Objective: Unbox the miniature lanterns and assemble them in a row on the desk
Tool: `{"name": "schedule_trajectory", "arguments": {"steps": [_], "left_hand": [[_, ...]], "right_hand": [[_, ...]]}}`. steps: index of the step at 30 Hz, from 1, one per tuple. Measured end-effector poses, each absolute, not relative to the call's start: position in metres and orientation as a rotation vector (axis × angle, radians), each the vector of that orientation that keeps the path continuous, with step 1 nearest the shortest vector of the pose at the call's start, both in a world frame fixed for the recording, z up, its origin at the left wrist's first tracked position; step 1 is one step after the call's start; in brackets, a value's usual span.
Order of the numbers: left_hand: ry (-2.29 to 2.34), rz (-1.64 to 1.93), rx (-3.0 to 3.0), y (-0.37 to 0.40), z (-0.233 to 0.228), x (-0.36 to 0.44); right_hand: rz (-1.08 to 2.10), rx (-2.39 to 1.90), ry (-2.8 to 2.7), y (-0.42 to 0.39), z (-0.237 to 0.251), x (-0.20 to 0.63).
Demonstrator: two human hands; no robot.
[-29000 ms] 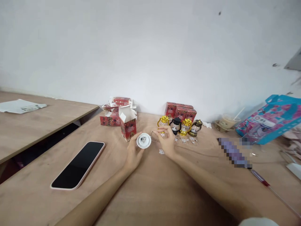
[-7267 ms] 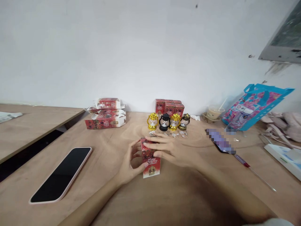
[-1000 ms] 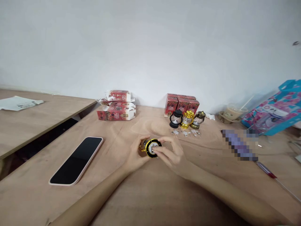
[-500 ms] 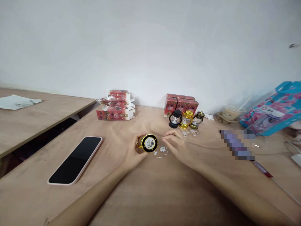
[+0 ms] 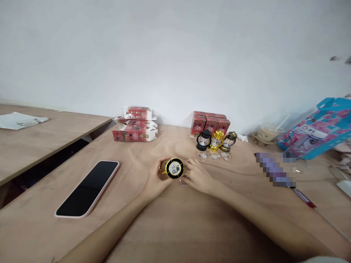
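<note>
My left hand (image 5: 157,179) grips a small gold toy lantern (image 5: 173,168), tipped so its round black-rimmed base faces me. My right hand (image 5: 197,175) rests on the wooden table (image 5: 175,233) just right of the lantern, fingers curled down over small loose parts (image 5: 184,184) lying there. Whether those fingers pinch a part is hidden. Three more little lanterns (image 5: 216,140), one black, one gold and one dark, stand in a row farther back.
Red boxes (image 5: 210,124) stand behind the lanterns; opened red boxes (image 5: 135,128) lie stacked at back left. A phone (image 5: 87,188) lies face down at left. Small tabs (image 5: 215,156), a drink cup (image 5: 267,133), a blue bag (image 5: 319,128) and a red-handled screwdriver (image 5: 315,211) sit at right.
My right hand let go of the lantern's base, drew back to the right, then came down on the loose parts beside it. The left hand kept hold of the lantern.
</note>
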State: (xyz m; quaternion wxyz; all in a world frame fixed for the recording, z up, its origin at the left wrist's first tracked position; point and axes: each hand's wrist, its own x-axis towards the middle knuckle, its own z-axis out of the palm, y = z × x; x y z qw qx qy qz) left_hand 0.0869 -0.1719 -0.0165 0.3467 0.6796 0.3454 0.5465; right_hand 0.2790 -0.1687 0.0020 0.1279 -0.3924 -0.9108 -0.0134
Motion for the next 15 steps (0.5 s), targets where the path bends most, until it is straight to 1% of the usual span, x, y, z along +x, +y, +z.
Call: {"name": "schedule_trajectory", "arguments": {"steps": [5, 15], "left_hand": [[0.890, 1.424, 1.754, -0.1719, -0.0154, 0.0878], [0.952, 1.396, 1.728, -0.1684, -0.0219, 0.0859]], "right_hand": [[-0.184, -1.130, -2.706, -0.1723, 0.0068, 0.2755], [-0.219, -1.091, -2.737, -0.1641, 0.0001, 0.2697]]}}
